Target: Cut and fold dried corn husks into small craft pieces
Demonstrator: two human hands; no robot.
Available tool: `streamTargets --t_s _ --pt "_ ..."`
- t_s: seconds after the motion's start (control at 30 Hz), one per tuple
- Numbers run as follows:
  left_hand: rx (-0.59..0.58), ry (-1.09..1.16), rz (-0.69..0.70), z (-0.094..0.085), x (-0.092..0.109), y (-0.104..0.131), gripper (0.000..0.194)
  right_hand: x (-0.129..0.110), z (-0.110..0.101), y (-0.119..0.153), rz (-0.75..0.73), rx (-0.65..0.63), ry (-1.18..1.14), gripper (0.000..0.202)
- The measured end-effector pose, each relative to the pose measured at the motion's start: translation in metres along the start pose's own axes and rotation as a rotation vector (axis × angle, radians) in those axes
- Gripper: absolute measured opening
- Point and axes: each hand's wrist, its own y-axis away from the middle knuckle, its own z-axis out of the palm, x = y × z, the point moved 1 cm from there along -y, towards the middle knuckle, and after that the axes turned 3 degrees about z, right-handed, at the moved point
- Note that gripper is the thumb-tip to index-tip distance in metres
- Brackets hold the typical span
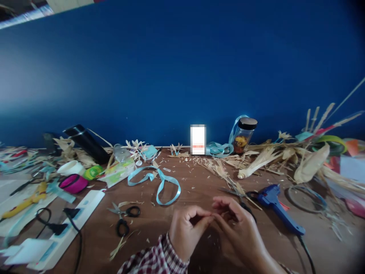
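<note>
Over the near middle of the table, my left hand (pixel 188 226) is closed in a pinch, thumb against forefinger. My right hand (pixel 241 228) meets it at the fingertips, its thumb pressed in and the other fingers curled. Whatever lies between the fingertips is too small or hidden to make out. Small black-handled scissors (pixel 122 227) lie spread to the left of my hands. A second pair of scissors (pixel 232 191) lies just beyond my right hand, partly covered by it. Beyond my left hand a light blue ribbon (pixel 168 190) lies in loops.
Right of my hands lies a blue glue gun (pixel 281 209) with its cord. A white power strip (pixel 72 228) with plugs stands at left. Dried corn husks (pixel 261 161), a lidded jar (pixel 244 137) and a black bottle (pixel 88 144) line the back by the blue wall.
</note>
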Motion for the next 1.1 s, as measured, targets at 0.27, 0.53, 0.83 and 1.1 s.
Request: streamTargets --t_s 0.27,0.53,0.83,1.1 --pt "-0.230 -0.036 -0.166 -0.015 -0.003 -0.001 0.012 0.009 -0.001 0.002 -0.248 -0.048 0.193 0.028" --pt "-0.226 0.002 -0.218 -0.017 -0.007 0.003 0.015 0.008 0.001 0.001 -0.362 -0.100 0.239 0.030" --pt "-0.327 0.388 -0.307 -0.020 -0.018 0.005 0.027 0.008 0.002 0.002 -0.261 -0.188 0.043 0.028" --pt "-0.384 0.561 -0.407 -0.009 -0.022 0.007 0.043 -0.007 0.005 0.004 -0.211 -0.359 -0.119 0.010"
